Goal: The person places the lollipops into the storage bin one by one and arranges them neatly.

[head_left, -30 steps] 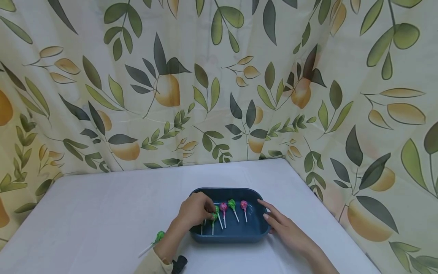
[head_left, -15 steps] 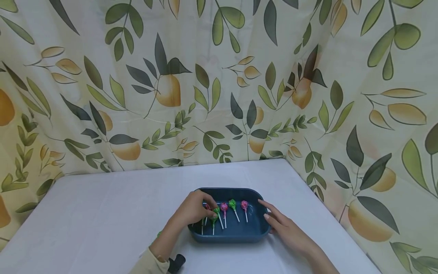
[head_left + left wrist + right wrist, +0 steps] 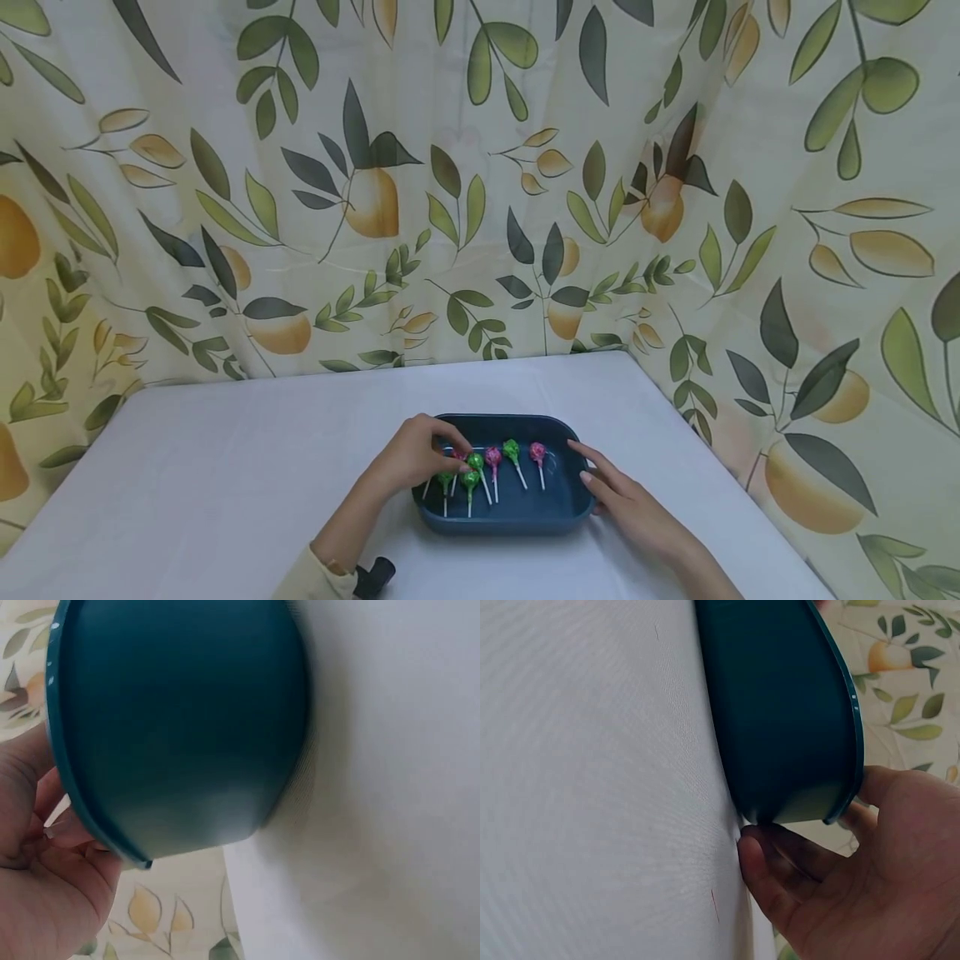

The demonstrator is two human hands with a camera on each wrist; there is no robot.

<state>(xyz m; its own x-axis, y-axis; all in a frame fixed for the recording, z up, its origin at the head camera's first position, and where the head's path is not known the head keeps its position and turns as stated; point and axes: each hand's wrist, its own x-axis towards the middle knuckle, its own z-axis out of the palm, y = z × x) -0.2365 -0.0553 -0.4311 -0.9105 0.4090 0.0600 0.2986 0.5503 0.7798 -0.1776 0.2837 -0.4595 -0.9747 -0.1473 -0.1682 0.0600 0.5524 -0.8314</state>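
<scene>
A dark blue tray (image 3: 510,527) stands on the table, with green and pink lollipops lying in its left and middle parts. My left hand (image 3: 412,454) reaches over the tray's left end, thumb and index fingertips on either side of a green lollipop's head (image 3: 476,461). A pink lollipop (image 3: 457,455) shows partly between those fingers. At the opposite end, my right hand (image 3: 630,500) rests against the tray, one fingertip on the rim. The right wrist view shows other fingers (image 3: 757,859) low beside its base. The rim hides part of my left fingers (image 3: 71,829) in the left wrist view.
Another pink lollipop (image 3: 537,452) lies furthest right in the tray. White cloth covers the table (image 3: 247,467). Behind it hangs a curtain (image 3: 465,183) printed with leaves and fruit. A black wrist device (image 3: 375,577) sits below the left sleeve.
My left hand and forearm have shifted slightly left, uncovering more of the lollipops. The forearm now hides the green lollipop seen earlier on the table. My right hand has stayed at the tray.
</scene>
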